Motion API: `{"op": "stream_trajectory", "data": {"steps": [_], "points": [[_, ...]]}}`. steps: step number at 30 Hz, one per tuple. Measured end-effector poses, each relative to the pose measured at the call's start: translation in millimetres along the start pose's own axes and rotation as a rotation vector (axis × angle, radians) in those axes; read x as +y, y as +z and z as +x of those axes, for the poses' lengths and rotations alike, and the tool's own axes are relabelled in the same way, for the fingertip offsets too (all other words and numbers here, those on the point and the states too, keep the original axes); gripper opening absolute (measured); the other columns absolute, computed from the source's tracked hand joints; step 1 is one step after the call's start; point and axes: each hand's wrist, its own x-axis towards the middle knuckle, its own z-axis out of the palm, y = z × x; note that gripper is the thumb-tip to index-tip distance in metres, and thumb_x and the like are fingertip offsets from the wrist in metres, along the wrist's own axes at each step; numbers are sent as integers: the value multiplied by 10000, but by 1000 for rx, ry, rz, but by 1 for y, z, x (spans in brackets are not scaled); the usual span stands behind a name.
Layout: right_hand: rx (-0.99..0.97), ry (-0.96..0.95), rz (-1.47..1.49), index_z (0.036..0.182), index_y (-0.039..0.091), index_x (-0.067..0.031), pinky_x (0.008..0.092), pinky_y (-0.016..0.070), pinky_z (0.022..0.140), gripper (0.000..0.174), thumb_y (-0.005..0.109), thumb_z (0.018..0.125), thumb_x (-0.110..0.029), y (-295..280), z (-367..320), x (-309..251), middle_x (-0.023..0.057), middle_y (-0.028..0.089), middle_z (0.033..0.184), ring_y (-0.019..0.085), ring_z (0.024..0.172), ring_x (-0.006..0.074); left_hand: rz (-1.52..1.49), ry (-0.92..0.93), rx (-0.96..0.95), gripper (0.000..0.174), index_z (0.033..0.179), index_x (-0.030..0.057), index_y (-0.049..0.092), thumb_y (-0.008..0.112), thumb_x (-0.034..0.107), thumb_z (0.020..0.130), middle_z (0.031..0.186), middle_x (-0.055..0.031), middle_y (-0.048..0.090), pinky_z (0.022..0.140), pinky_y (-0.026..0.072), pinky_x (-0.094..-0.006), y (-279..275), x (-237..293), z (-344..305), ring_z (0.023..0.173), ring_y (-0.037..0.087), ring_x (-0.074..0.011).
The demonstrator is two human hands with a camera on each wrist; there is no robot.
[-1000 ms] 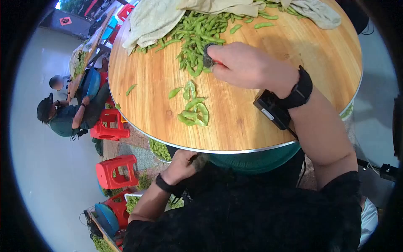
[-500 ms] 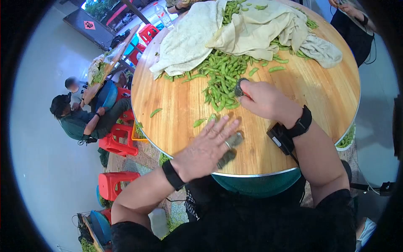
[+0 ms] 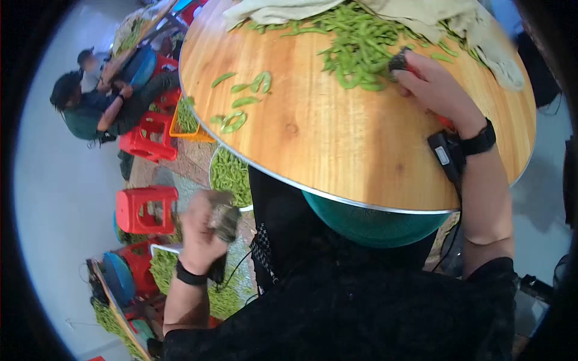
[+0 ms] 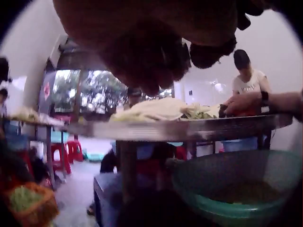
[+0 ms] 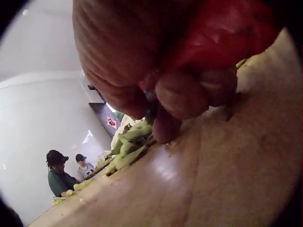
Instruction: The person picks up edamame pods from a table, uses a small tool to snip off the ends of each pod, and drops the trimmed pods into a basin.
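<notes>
My left hand (image 3: 201,231) is off the table at the left, blurred, beside a bowl of pods (image 3: 230,177) on the floor. Grey covers (image 3: 226,222) sit on some of its digits, and no held thing shows. In the left wrist view its fingers (image 4: 151,61) hang loosely, dark against the light. On the round table, my right hand (image 3: 433,84) rests at the right edge of a heap of green soybean pods (image 3: 361,45). Its curled fingers hold a glossy red thing (image 5: 227,38), mostly hidden by the palm. A dark cover (image 3: 398,63) wraps one digit.
Several loose pods (image 3: 245,101) lie on the table's left. Pale cloths (image 3: 415,15) cover the heap's back. A black box (image 3: 445,155) with a cable sits by my right wrist. Below the rim is a green basin (image 3: 373,222). Red stools (image 3: 146,209) and two seated people are left.
My left hand came up over the table's near edge, then swung out left beyond the rim. The right hand stays at the heap, its fingers still curled. The head view shifts.
</notes>
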Motion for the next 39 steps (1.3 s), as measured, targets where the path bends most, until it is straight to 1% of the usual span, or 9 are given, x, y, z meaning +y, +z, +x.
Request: {"op": "stream_trajectory", "data": {"steps": [2,16,19,21,24,28,31,34,39], "points": [[-10,325,190,907,519,-71,206,335,400,153,498,908,-222,2,-2,-15,-3,529,683,439,487,61,-172,-71,-171,175,847,3,617,650,86,696,790,-137,597,657,459,-338,21,-32,-44,725,596,-289],[-61,477,345,914,492,-71,189,332,365,172,408,889,-219,4,11,-16,4,513,642,418,394,61,-427,-346,-192,181,886,29,609,669,108,735,750,-126,576,651,468,-349,44,-81,-126,719,589,-300],[-41,480,216,928,501,-101,208,382,416,140,440,884,-218,4,8,-21,-10,505,644,473,477,65,-377,-218,-62,204,863,51,598,691,113,692,660,-85,532,602,459,-335,25,-76,-86,643,575,-280],[-45,495,321,946,506,-87,204,401,420,118,452,858,-145,0,6,-15,-11,518,637,484,480,66,-401,-182,-114,249,948,29,590,652,102,717,892,-142,647,663,474,-324,3,-57,-52,720,612,-271],[-46,544,539,937,500,-81,211,374,376,93,464,853,-99,-3,4,-19,22,544,640,475,418,87,-399,311,-49,335,1005,44,604,697,124,693,857,-112,647,647,490,-335,-5,-24,9,729,630,-276],[-54,513,676,938,490,-66,225,383,396,108,465,862,-138,-8,2,-14,24,556,683,493,458,85,-410,518,-236,372,986,46,602,740,205,680,870,-125,625,666,493,-381,20,38,72,784,616,-299],[-15,486,582,959,500,-75,242,412,430,115,474,850,-102,-7,6,-15,21,548,696,514,484,109,-401,554,-449,347,1000,32,597,707,204,719,867,-133,600,681,484,-388,40,67,100,797,591,-326],[242,56,-11,956,482,-50,329,458,533,137,501,846,-129,8,18,-20,69,565,743,574,605,223,-406,524,-569,304,1007,19,587,665,190,768,870,-140,586,689,477,-392,46,88,120,802,576,-345],[-15,-32,-321,932,457,-46,410,457,622,186,547,817,-163,8,22,-20,187,574,816,550,731,396,-364,447,-751,227,974,18,598,629,189,828,852,-119,599,680,472,-334,55,102,146,766,591,-293]]}}
